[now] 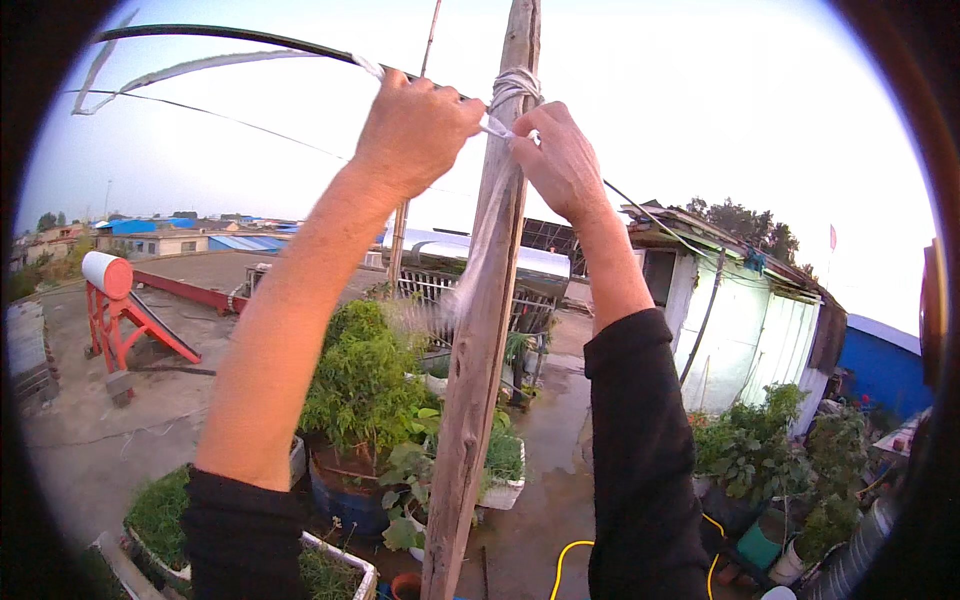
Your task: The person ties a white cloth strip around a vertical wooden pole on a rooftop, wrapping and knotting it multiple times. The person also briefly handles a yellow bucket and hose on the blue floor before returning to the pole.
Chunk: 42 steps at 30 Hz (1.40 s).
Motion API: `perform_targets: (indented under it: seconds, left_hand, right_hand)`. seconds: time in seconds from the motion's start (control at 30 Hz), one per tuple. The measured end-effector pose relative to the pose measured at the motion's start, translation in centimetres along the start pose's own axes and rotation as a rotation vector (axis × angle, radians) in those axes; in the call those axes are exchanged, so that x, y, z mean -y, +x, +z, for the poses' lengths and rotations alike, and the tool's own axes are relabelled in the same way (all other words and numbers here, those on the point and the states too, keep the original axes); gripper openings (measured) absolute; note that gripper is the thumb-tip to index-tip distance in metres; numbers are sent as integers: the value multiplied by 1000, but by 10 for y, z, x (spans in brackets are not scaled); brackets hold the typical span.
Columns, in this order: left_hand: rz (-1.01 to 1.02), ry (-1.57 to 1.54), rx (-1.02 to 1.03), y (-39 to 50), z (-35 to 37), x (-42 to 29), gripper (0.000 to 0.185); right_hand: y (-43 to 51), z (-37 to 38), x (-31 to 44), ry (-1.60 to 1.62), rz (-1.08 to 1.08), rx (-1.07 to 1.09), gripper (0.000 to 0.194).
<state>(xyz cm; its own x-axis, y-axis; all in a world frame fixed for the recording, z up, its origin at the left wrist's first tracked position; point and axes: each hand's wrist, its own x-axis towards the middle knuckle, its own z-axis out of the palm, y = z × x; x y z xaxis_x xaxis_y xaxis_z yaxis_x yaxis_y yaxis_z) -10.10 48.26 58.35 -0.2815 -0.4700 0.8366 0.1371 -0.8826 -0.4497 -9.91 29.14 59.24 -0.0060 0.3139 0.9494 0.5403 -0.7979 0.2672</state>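
Note:
A weathered wooden post [472, 375] rises before me, with pale cord [516, 84] wound around it near the top. Left of the post, my left hand [420, 124] is closed around a dark cable [225, 31] and a white strip [495, 126]. The strip runs across the post to my right hand [556, 154], which pinches it at the post's right side. A long pale tail of the material hangs down along the post, its lower end blurred. Another loose pale strip [195, 66] loops out at the upper left, by the cable.
Potted shrubs [360, 375] and white planters [506, 480] stand around the post's lower part. A yellow hose [562, 562] lies on the wet ground. To the right are a white shed [750, 337] and more plants; a red-framed solar water heater [112, 300] stands left.

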Motion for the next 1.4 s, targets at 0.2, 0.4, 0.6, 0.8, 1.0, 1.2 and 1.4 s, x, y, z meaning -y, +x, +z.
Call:
perform_targets:
  seconds: [0.2,0.4,0.6,0.8,1.0,1.2,1.4]
  left_hand:
    - [-65,-288,-57,8,2,8,11]
    - [24,-454,-3,11,16,-18,8]
    - [-51,-680,50,12,26,-13,21]
    - [-377,-946,-67,21,38,-35,24]
    - [-351,-688,153,15,24,-60,15]
    - [-440,-825,-51,8,41,-54,5]
    - [-397,-765,-29,15,44,-56,3]
  right_hand:
    - [15,4,-47,-94,-526,-180,11]
    - [14,3,-43,-80,-619,-211,10]
    - [10,18,-50,199,-213,-161,19]
    - [15,-8,-60,216,-49,21,19]
    - [-5,-8,-61,257,3,-8,16]
    - [2,9,-61,241,-57,-39,16]
    - [1,20,-75,266,-60,-49,16]
